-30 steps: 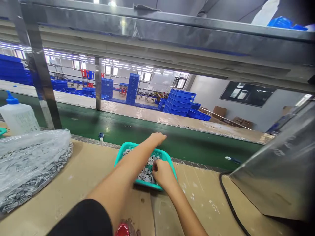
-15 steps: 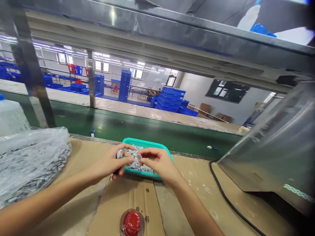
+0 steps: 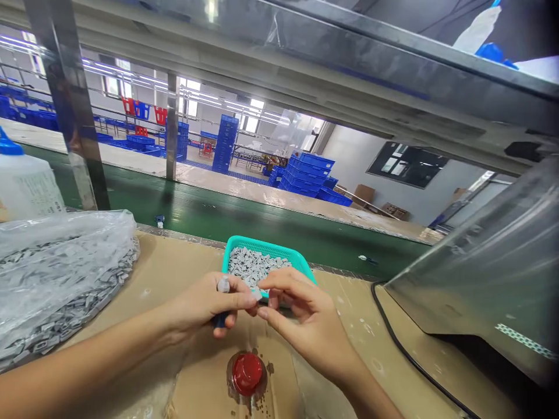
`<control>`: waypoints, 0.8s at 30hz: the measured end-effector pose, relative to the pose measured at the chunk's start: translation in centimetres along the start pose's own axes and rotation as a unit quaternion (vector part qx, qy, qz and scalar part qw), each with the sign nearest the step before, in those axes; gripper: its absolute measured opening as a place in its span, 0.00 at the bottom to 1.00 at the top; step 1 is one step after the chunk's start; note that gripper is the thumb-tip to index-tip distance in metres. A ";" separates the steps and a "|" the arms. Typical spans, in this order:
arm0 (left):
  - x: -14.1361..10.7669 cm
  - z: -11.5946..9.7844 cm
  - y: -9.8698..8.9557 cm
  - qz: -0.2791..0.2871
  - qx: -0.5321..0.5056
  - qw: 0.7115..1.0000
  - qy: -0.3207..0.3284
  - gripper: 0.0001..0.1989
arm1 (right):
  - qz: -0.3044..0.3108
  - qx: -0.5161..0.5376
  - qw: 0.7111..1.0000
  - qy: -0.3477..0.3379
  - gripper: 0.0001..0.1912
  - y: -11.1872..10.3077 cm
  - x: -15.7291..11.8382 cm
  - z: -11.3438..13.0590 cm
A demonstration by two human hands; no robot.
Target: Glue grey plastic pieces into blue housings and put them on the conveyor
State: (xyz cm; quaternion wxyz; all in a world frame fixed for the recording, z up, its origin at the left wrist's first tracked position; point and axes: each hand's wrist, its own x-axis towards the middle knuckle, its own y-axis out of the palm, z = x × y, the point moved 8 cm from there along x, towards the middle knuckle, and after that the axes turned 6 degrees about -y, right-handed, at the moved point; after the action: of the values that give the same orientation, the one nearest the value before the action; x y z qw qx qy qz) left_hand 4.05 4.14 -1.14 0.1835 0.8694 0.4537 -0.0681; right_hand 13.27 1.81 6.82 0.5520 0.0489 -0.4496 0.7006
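My left hand (image 3: 213, 302) is closed, pinching a small light-grey plastic piece (image 3: 256, 294) between thumb and forefinger. Its curled fingers also hold a dark blue item with a whitish round end (image 3: 223, 284); its kind is unclear. Close to the piece's right side, my right hand (image 3: 301, 311) has thumb and forefinger apart, with nothing visible between them; whether a fingertip touches the piece I cannot tell. Behind both hands stands a turquoise plastic basket (image 3: 301, 263) of many small grey pieces (image 3: 253, 262). Below them, a red cup-like object (image 3: 247, 373) sits on wet, stained cardboard.
At left lies a clear plastic bag (image 3: 70, 285) of grey pieces, with a blue-capped bottle (image 3: 30, 180) behind it. A green conveyor belt (image 3: 209, 209) crosses beyond the cardboard-covered bench (image 3: 345, 320). A black cable (image 3: 393, 343) and metal panel (image 3: 480, 262) are at right.
Both hands have come nearer, from over the basket to its front edge. My right thumb and forefinger have spread apart. The small grey piece now sits at my left fingertips.
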 end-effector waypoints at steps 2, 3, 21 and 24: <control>-0.2 -0.3 0.1 0.010 0.083 0.996 0.009 0.13 | 0.021 -0.035 0.998 -0.053 0.09 -0.1 -0.4 1.5; -0.3 -0.3 0.1 0.013 0.113 0.993 0.011 0.13 | 0.034 -0.057 0.995 -0.081 0.09 0.0 -0.7 2.2; -0.3 0.7 -0.5 0.048 -0.001 0.998 -0.033 0.19 | 0.077 -0.029 0.991 0.104 0.06 1.7 -6.6 -2.4; 0.1 0.9 -1.0 0.028 -0.064 0.997 -0.035 0.21 | 0.089 -0.019 0.990 0.107 0.07 2.2 -7.1 -2.3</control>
State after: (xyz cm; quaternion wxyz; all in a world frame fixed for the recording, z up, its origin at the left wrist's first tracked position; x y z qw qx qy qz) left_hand 3.34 4.35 -2.25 0.2566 0.8651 0.4262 -0.0646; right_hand 15.16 -1.75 0.23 0.5329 -0.0769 -0.4036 0.7397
